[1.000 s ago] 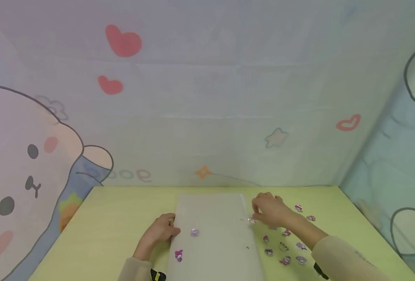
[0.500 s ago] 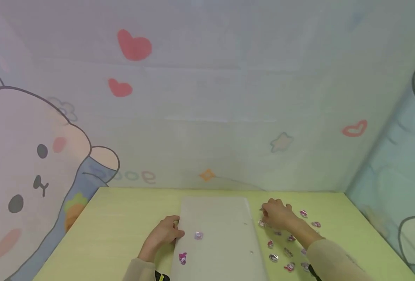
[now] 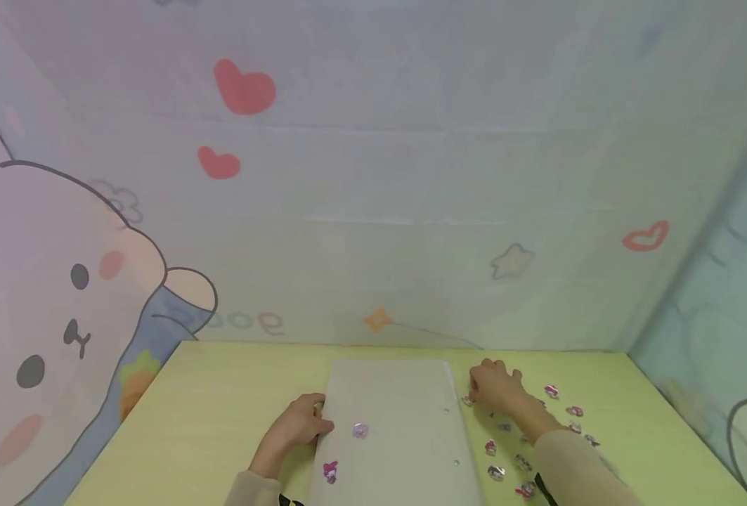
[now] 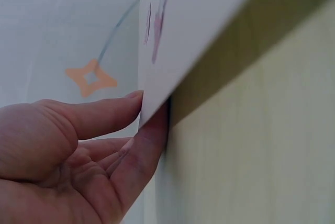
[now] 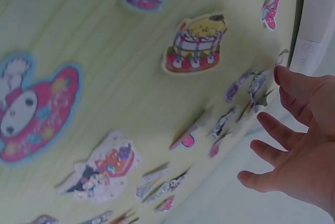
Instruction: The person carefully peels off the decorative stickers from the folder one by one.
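A white rectangular board [image 3: 392, 393] lies upright to the viewer on the yellow table. My left hand [image 3: 294, 425] pinches its left edge, thumb above and fingers beneath; the left wrist view shows that edge raised off the table. A pale purple sticker [image 3: 360, 430] and a magenta sticker [image 3: 331, 471] are on the board. Right of the board, my right hand [image 3: 498, 385] is low over the table, beside a small sticker [image 3: 467, 400]. In the right wrist view its outer fingers are spread; whether thumb and forefinger pinch a sticker is hidden.
Several cartoon stickers lie scattered under and around the right arm, among them a cake-like one [image 5: 193, 43] and a pink teacup-like one [image 5: 39, 109]. The yellow table [image 3: 221, 379] ends at a backdrop cloth [image 3: 360, 267] printed with hearts and a bear.
The whole head view has shifted slightly down and right. My right hand has drawn back from the board's right edge to the stickers beside it. The left hand stays on the left edge.
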`<state>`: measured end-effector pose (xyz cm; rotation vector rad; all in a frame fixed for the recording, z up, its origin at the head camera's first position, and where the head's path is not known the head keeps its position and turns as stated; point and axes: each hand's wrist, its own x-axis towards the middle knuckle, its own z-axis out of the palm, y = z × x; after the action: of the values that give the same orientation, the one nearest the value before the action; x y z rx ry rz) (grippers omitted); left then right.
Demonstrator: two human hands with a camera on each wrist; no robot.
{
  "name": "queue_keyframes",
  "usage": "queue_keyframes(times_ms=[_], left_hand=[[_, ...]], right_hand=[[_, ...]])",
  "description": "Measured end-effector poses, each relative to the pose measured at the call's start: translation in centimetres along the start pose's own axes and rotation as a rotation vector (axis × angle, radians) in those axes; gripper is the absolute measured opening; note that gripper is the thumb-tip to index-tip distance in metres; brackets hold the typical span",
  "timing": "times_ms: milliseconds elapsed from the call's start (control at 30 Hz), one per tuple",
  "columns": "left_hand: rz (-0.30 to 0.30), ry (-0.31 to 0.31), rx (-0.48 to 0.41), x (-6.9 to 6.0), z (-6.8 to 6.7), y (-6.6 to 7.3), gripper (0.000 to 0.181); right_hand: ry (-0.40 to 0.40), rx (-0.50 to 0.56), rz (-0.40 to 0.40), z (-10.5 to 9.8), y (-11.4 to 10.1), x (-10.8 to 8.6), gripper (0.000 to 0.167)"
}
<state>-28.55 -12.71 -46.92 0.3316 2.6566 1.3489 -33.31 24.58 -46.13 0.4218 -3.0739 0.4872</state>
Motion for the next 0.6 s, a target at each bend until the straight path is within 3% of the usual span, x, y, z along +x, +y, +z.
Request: queue_keyframes(times_ms=[400,600], left_hand=[[0.005,-0.021,-0.001,0.11,-0.1,0.15,0.062],[-0.016,-0.019,-0.02,-0.07,-0.36,0.21,0.064]], right_hand=[[0.032,-0.008,0.034,0.14,0.51,-0.05,0.017],[0.05,-0.018,0.001,-0.2,-0.34,-0.18,0.014]])
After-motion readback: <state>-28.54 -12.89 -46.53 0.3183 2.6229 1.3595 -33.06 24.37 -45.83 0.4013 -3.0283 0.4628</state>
